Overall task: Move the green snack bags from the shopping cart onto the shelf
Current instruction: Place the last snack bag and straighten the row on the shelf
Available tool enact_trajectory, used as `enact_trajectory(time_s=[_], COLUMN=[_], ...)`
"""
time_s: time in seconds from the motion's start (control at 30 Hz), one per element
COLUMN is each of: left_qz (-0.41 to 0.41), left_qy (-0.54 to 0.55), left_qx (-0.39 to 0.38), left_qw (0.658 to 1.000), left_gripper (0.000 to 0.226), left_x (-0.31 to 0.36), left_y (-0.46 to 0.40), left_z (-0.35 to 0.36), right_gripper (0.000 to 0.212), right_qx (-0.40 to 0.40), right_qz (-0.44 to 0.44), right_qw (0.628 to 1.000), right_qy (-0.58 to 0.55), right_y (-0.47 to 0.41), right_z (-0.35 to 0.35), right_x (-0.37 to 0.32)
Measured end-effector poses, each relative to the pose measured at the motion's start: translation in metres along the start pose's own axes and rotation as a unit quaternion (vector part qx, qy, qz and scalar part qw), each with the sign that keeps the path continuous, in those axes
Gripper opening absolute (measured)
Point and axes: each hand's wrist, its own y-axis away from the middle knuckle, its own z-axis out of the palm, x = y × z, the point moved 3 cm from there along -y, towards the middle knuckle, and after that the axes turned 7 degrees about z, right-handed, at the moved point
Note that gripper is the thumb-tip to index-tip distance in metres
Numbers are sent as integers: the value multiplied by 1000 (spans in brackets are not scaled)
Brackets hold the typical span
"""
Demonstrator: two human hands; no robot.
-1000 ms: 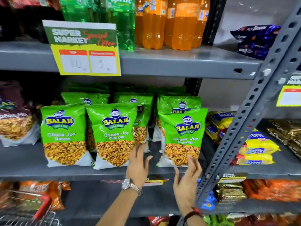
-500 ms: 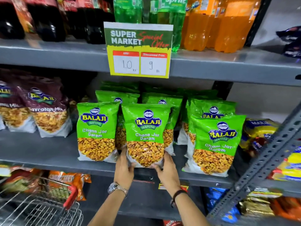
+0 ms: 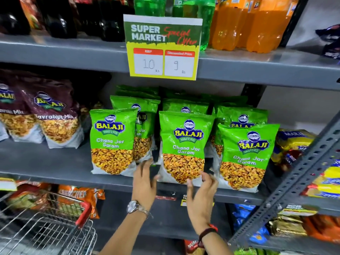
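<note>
On the shelf (image 3: pixel 55 162), both hands have released the middle green bag (image 3: pixel 184 146)

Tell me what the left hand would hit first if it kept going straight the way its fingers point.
Probably the dark gap between the left front green bag and the middle front green bag; the left hand would likely brush the bag behind, though depth is unclear.

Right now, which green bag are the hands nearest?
The middle front bag: the left hand and right hand flank its bottom; the other front bags stand aside.
</note>
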Motion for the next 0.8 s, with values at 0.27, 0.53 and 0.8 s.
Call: enact_trajectory(time_s=[0.27, 0.53, 0.8], left_qz=[-165, -183, -134], left_qy=[-44, 80, 89], left_qx=[114, -2, -19], left_qw=[979, 980, 987], left_gripper=[73, 58, 58], left_x=[-102, -127, -105], left_y=[-7, -25, -21], left_z=[-110, -99, -62], right_gripper=[53, 58, 34], right_qx=[-245, -299, -224], right_qz=[-80, 8, 49], right_qw=[966, 953, 971], right_qy=[4, 44, 70], right_y=[11, 18, 20], right_z=[105, 155, 126], right_x=[-73, -76, -58])
